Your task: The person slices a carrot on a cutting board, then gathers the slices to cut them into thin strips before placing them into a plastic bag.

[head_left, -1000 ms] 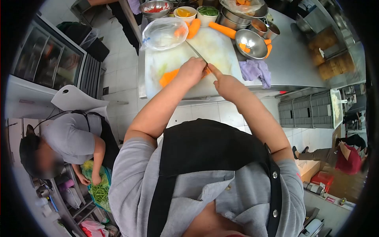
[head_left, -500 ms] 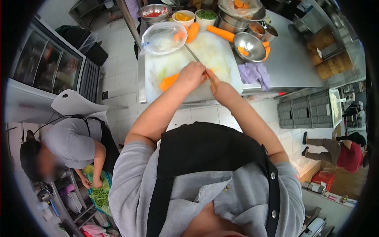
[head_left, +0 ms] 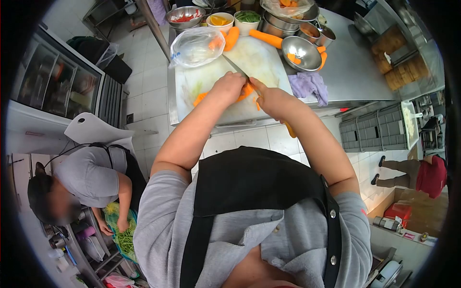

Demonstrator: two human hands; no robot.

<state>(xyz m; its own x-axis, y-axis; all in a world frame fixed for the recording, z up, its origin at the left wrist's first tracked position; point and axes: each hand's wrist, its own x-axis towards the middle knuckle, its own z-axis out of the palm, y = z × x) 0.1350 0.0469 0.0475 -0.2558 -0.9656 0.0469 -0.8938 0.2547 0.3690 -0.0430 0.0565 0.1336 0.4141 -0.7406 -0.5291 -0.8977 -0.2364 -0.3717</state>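
My right hand (head_left: 277, 102) is closed round the handle of a kitchen knife (head_left: 234, 64), whose blade slants up and left across the white cutting board (head_left: 264, 55). A yellowish handle end sticks out below that hand. Curled fingers of my left hand (head_left: 229, 89) press on an orange carrot piece (head_left: 247, 91) beside the blade; the hand partly hides it. A thin orange slice (head_left: 258, 103) lies between my hands. More cut carrot (head_left: 200, 99) shows left of my left wrist. A clear plastic bag (head_left: 197, 47) rests on the board's far left corner.
Behind the board stand a bowl of red pieces (head_left: 184, 17), a tub of greens (head_left: 248, 20) and whole carrots (head_left: 265, 38). A steel bowl (head_left: 301, 53) and purple cloth (head_left: 308, 87) are at the right. At far left, a co-worker (head_left: 91, 173) handles green vegetables (head_left: 126, 240).
My right hand and the knife handle have shifted right and toward me, so the handle's end now shows. More of the carrot and a thin slice are visible between my hands.
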